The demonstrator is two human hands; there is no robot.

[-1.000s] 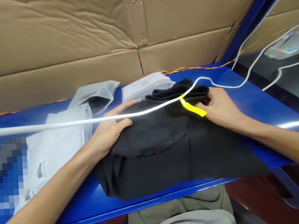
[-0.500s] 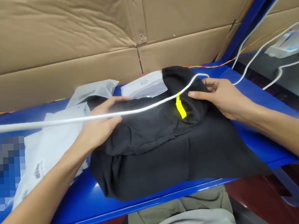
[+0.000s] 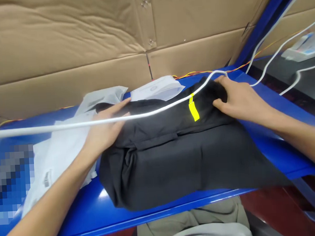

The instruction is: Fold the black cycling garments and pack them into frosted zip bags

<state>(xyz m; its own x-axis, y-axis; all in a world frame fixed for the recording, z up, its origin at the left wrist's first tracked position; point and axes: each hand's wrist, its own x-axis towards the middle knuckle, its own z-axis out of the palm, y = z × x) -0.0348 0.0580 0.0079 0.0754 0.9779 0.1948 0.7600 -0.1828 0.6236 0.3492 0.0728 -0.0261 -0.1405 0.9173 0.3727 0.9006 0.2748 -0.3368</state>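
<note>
A folded black garment (image 3: 180, 159) lies on the blue table (image 3: 267, 101), its near edge hanging over the front. My left hand (image 3: 105, 129) rests flat on the garment's left side, fingers stretched out. My right hand (image 3: 238, 99) presses on the upper right of the garment with its fingers curled on the cloth. A white cable (image 3: 99, 121) with a yellow tag (image 3: 193, 111) runs across the view above the garment, over both hands.
Several clear plastic bags (image 3: 59, 151) with labels lie to the left and behind the garment. A brown cardboard wall (image 3: 90, 47) stands at the back. More white cables (image 3: 283, 48) and a small device (image 3: 304, 47) sit at the far right. A blurred patch covers the lower left.
The upper flap of the garment, raised half a second ago, now lies flat. My right hand moved down onto it; my left hand stayed on the left side.
</note>
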